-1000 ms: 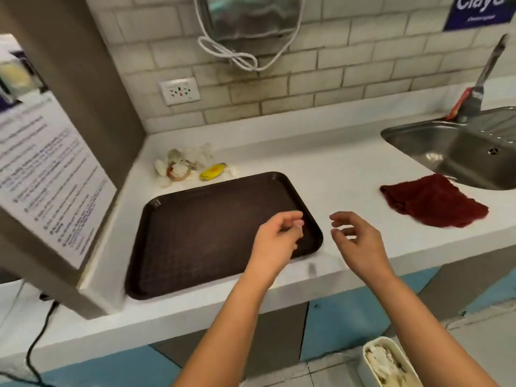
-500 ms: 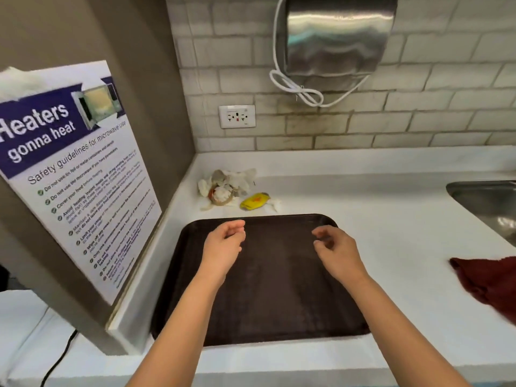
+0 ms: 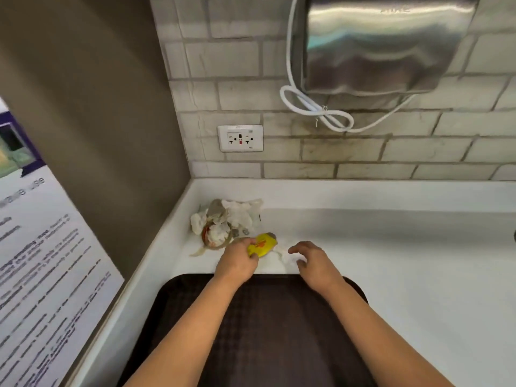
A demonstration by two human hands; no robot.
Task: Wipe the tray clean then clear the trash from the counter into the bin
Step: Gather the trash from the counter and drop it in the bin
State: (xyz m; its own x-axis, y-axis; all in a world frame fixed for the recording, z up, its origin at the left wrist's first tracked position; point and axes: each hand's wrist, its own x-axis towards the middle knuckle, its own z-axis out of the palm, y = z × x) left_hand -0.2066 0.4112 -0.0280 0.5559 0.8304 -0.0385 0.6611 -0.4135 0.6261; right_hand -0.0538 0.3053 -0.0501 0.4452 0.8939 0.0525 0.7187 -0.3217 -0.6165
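Both forearms reach across the dark brown tray (image 3: 268,331), which lies on the white tabletop (image 3: 418,275) at the near edge of the view; the left hand (image 3: 237,263) lies past the tray's far rim with its fingers (image 3: 248,243) curled round the near end of a yellow wrapper (image 3: 264,244), which rests on the tabletop; the right hand (image 3: 314,263) is just beside it, fingers spread and loosely bent, holding nothing, over a small scrap of white paper (image 3: 282,256); whether the fingertips touch that scrap cannot be told. The heap of trash (image 3: 226,222), crumpled white tissue with a round brownish lid or cup rim, sits in the back left corner of the tabletop, just beyond the left hand and close to the brown side panel (image 3: 97,121); that panel and the raised back ledge hem the heap in on two sides. On the tiled wall above are a white socket (image 3: 240,138) and a steel hand dryer (image 3: 382,43) with a looped white cord (image 3: 315,110); a printed notice (image 3: 42,261) leans at the left, its text blurred.
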